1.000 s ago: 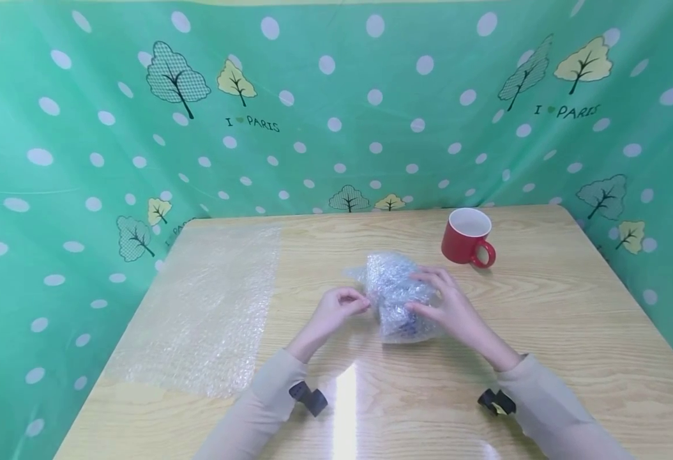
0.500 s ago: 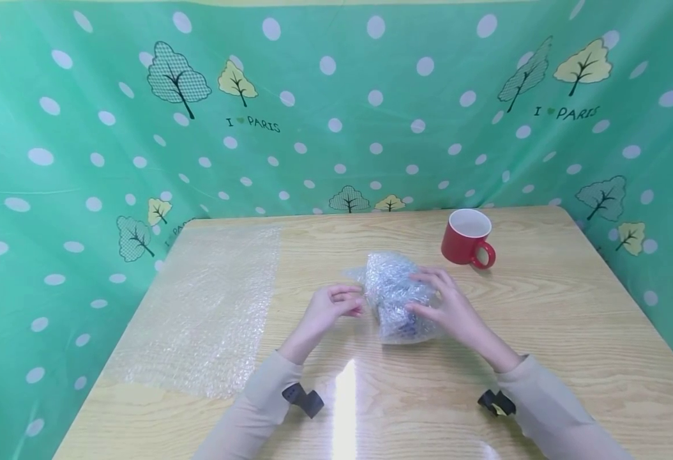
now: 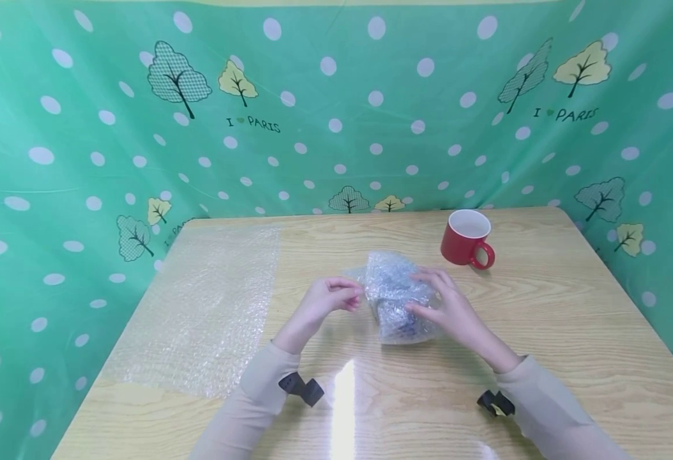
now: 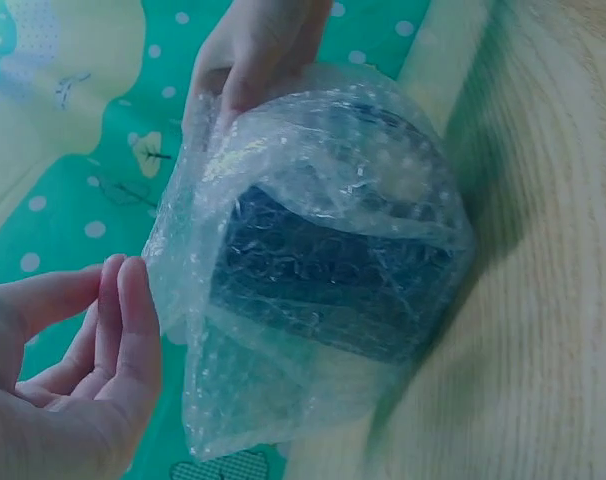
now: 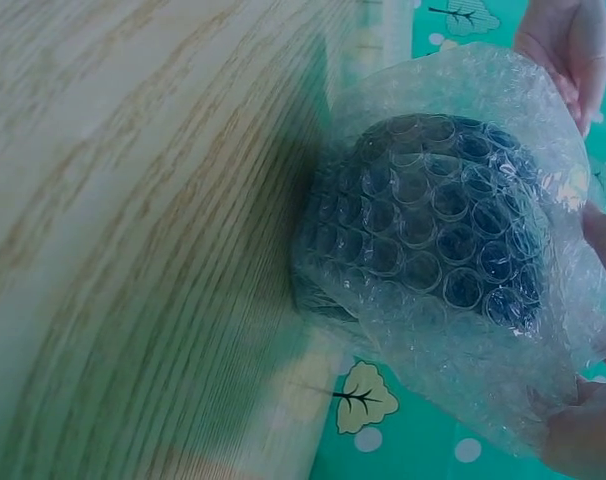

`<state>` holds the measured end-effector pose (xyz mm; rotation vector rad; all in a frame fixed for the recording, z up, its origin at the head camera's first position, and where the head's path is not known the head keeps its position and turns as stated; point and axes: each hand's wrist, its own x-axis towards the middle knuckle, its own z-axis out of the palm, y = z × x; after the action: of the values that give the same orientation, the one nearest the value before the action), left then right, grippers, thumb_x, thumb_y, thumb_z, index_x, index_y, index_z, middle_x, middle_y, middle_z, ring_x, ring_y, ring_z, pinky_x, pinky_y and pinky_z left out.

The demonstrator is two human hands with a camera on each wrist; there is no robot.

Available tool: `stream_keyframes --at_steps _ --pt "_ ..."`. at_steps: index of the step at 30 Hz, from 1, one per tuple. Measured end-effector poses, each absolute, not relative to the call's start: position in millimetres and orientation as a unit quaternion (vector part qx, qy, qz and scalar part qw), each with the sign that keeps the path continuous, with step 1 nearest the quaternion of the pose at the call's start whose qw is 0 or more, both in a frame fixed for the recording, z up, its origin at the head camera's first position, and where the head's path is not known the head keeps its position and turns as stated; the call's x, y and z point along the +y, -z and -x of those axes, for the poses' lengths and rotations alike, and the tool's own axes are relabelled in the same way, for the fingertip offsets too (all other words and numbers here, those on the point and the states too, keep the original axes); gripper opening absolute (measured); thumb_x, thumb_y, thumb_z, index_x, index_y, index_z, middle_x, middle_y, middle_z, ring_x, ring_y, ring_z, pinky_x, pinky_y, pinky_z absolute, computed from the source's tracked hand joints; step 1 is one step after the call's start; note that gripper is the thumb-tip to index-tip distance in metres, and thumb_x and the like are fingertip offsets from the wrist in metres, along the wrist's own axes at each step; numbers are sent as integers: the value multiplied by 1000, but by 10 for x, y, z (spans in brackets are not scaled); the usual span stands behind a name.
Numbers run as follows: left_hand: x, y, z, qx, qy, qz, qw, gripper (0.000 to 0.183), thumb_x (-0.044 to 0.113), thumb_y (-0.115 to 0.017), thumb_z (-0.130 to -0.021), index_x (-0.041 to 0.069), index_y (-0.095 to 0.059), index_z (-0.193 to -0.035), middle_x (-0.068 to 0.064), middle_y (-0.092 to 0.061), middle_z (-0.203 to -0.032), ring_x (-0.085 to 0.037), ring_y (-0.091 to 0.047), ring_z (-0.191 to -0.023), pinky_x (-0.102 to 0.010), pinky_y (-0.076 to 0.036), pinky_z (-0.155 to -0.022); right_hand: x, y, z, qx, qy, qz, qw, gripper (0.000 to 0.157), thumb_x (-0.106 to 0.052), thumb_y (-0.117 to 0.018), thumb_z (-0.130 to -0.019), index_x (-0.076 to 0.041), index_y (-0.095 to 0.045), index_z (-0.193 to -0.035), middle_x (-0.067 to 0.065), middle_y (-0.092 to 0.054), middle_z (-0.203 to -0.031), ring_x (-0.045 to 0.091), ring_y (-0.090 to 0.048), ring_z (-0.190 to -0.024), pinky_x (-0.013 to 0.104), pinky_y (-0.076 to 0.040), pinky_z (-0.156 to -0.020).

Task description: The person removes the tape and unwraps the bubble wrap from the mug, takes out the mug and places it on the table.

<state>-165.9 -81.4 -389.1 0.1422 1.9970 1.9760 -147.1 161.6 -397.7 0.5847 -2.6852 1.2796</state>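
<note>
A bubble-wrapped bundle (image 3: 400,294) sits mid-table, with a dark blue, rounded thing (image 5: 433,210) showing through the clear bubble wrap (image 4: 333,150); the wrap hides its kind. My right hand (image 3: 448,303) grips the bundle's right side, thumb near the front and fingers farther back. My left hand (image 3: 327,303) is in the air just left of the bundle. Its fingers are bent, their tips meeting the thumb right beside the wrap's edge, and nothing shows between them. A loose flap of wrap spreads out at the bundle's left.
Behind the bundle to the right stands a red mug (image 3: 457,246) with a white inside. A flat sheet of bubble wrap (image 3: 198,313) covers the left of the wooden table (image 3: 572,319). A green dotted curtain (image 3: 336,96) hangs behind and at both sides.
My left hand has drawn back a little to the left, off the bundle's left edge. The right hand and the bundle have stayed in place.
</note>
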Motion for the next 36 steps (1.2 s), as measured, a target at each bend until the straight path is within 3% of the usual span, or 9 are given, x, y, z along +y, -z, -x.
stream_keyframes --at_steps 5,12,15,26,36 --pt "-813 3851 1671 701 -705 -34 105 19 -1 -57 -81 -12 -58 -97 -23 -64 -87 -23 -64 -73 -35 -54 -71 1621 3981 1471 -885 -422 -189 57 55 -24 -73 -72 -6 -50 -119 14 -43 -125 31 -40 -116 51 -40 -91" --pt "-795 3845 1669 743 -666 -40 51 16 -4 -57 -80 -9 -60 -94 -23 -64 -89 -29 -64 -73 -33 -55 -67 1622 3978 1461 -884 -426 -183 57 56 -24 -73 -72 -6 -49 -119 14 -43 -124 31 -41 -115 50 -42 -90" --pt "-783 3848 1665 742 -668 -39 47 17 -4 -56 -80 -11 -59 -96 -25 -63 -90 -35 -62 -79 -32 -55 -67 1622 3981 1461 -883 -428 -182 60 56 -24 -73 -72 -6 -49 -119 13 -43 -124 30 -42 -115 50 -41 -90" --pt "-752 3905 1674 777 -627 -41 39 17 -3 -57 -78 -7 -62 -94 -19 -64 -93 -33 -63 -77 -28 -54 -70 1632 3965 1471 -877 -446 -173 54 57 -26 -73 -71 -7 -50 -119 12 -44 -123 29 -44 -112 49 -43 -89" --pt "-728 3962 1669 796 -602 -29 52 19 0 -57 -80 -4 -62 -97 -19 -63 -98 -36 -63 -73 -28 -55 -59 1653 3915 1481 -873 -454 -170 45 60 -24 -75 -70 -7 -47 -121 11 -45 -120 28 -43 -112 51 -42 -89"
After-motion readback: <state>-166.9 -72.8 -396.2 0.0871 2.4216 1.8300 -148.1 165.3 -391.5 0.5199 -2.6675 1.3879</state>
